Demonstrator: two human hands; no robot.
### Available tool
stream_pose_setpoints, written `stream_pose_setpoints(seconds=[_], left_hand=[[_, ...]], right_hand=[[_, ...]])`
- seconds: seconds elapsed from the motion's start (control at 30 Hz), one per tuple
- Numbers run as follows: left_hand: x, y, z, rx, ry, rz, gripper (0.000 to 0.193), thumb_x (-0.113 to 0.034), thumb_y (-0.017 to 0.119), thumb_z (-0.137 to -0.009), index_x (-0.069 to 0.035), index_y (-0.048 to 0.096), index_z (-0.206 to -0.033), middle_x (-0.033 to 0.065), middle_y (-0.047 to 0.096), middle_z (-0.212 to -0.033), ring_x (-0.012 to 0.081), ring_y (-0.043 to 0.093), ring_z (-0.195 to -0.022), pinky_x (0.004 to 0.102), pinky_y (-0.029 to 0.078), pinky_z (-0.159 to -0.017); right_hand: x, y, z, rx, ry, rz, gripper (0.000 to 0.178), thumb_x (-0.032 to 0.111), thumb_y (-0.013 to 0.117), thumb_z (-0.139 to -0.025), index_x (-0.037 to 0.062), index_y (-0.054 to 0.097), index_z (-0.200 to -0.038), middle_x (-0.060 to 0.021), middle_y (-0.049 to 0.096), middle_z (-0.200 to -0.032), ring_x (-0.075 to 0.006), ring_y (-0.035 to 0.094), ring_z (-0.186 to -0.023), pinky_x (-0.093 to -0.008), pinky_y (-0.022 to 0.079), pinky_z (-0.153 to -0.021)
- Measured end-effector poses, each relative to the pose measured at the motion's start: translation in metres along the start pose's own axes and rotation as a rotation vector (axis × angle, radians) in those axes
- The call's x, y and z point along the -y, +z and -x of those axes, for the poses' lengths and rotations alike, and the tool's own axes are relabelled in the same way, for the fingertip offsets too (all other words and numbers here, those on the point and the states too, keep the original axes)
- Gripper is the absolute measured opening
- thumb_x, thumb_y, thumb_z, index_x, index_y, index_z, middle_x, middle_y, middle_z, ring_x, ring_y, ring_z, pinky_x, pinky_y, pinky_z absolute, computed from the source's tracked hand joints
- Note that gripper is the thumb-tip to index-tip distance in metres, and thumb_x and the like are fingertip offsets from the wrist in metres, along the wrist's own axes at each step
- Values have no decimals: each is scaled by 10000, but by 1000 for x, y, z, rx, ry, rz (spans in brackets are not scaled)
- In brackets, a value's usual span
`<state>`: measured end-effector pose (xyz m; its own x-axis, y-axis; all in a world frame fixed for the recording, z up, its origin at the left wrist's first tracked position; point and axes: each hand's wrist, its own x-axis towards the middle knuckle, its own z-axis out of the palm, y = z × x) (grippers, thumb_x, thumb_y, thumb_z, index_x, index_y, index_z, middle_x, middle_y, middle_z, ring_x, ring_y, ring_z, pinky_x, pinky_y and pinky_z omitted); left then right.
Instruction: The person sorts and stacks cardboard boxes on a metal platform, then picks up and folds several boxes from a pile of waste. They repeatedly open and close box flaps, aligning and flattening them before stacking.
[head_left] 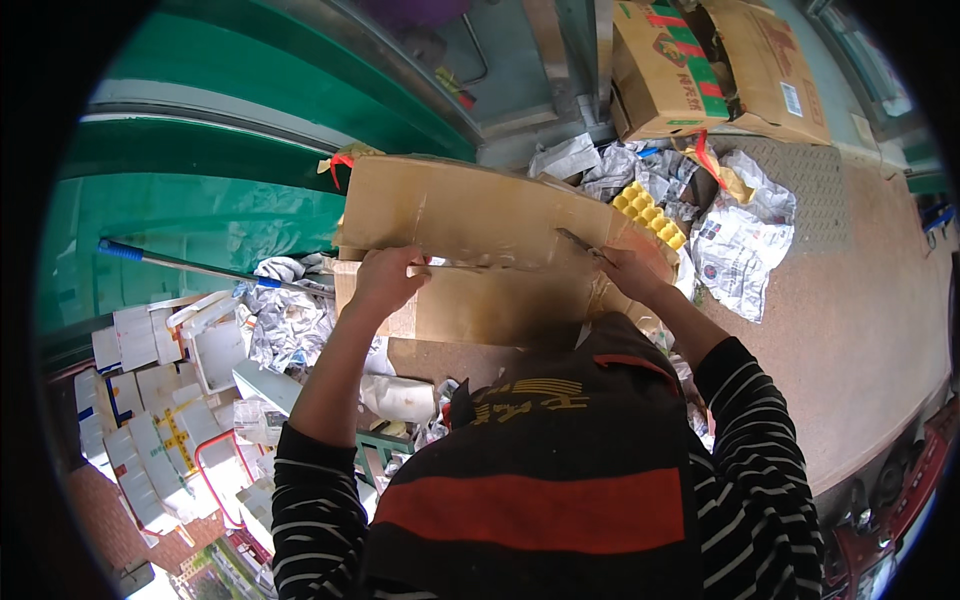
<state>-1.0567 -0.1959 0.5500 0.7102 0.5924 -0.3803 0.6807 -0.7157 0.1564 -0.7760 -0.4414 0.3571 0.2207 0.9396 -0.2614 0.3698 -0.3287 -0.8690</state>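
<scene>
In front of me lies a brown cardboard box (460, 215), a slit running across its middle between two panels. My left hand (388, 280) is closed on the cardboard at the left end of that slit, thumb and fingers pinching its edge. My right hand (630, 274) grips a dark, narrow tool that looks like a knife (574, 240). Its tip points left over the upper panel, near the box's right end. The handle is hidden in my fist. A dark apron (520, 430) with a red band covers my front, close to the box's near side.
Crumpled newspaper (745, 240) and a yellow egg tray (648, 212) lie to the right, with printed cartons (665, 75) behind. At the left are a blue-ended pole (190, 264), newspaper (285, 315) and stacked white foam boxes (150, 440). A green wall (190, 220) borders the far left.
</scene>
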Motion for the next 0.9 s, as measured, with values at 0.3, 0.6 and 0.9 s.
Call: stream_pose_setpoints(seconds=[0.3,0.6,0.9], left_hand=[[-85,58,-13,32,13,-269,358,-353,742,-620,-125,627,-872,80,636,-850,268,575,-925,447,343,-917],[-69,27,-5,-244,202,-117,269,-184,773,-548,-126,582,-729,16,618,-785,218,538,-939,431,246,-1021],[-60,24,-10,-191,146,-68,301,-195,799,-542,-126,588,-745,18,600,-799,218,531,-947,398,292,-964]], right_hand=[[-31,39,-4,48,-66,-194,275,305,504,-909,60,620,-953,-123,610,-762,-234,587,-738,-347,459,-691],[44,-5,25,66,-140,373,249,315,506,-864,82,565,-800,-152,621,-750,-350,606,-745,-452,474,-664],[77,-2,41,33,-91,371,255,293,497,-851,68,601,-790,-156,631,-749,-342,615,-732,-450,484,-659]])
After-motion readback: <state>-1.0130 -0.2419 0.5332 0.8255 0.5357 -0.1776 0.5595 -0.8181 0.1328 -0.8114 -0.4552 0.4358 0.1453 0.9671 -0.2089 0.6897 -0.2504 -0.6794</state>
